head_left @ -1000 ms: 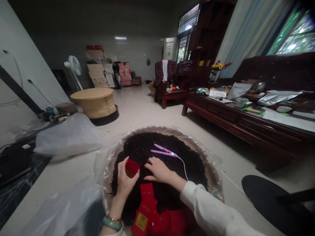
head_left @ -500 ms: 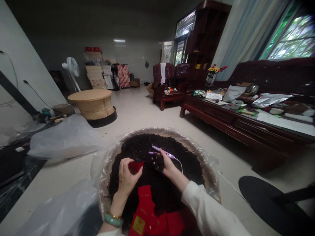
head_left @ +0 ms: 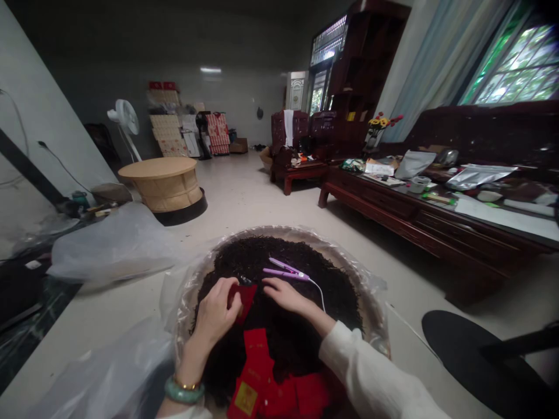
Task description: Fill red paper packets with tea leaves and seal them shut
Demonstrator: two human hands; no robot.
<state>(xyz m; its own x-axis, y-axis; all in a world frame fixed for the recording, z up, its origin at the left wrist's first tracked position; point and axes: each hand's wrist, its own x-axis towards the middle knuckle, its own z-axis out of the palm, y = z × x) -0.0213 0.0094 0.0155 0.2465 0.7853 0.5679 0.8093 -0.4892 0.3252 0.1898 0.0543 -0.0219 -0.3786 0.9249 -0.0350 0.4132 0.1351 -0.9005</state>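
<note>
A wide round basket [head_left: 371, 326] lined with clear plastic holds a heap of dark loose tea leaves [head_left: 262, 256]. My left hand [head_left: 216, 314] is closed on a small red pouch [head_left: 244, 297] just above the leaves. My right hand [head_left: 286, 294] lies on the leaves next to the pouch, fingers bent down into the heap. A purple sealing clamp [head_left: 286, 270] with a white cord rests on the leaves just beyond my right hand. Several more red pouches [head_left: 262, 378] lie at the near side of the basket.
A clear plastic bag [head_left: 113, 244] lies on the floor at the left. Behind it stands a round wooden tub [head_left: 163, 183] and a white fan [head_left: 124, 119]. A long dark wooden table [head_left: 437, 227] with foil bags runs along the right. A black round object [head_left: 480, 361] lies at lower right.
My right hand lifted a pinch of leaves up toward the pouch, then came back down onto the heap. My left hand kept hold of the red pouch and tilted it slightly.
</note>
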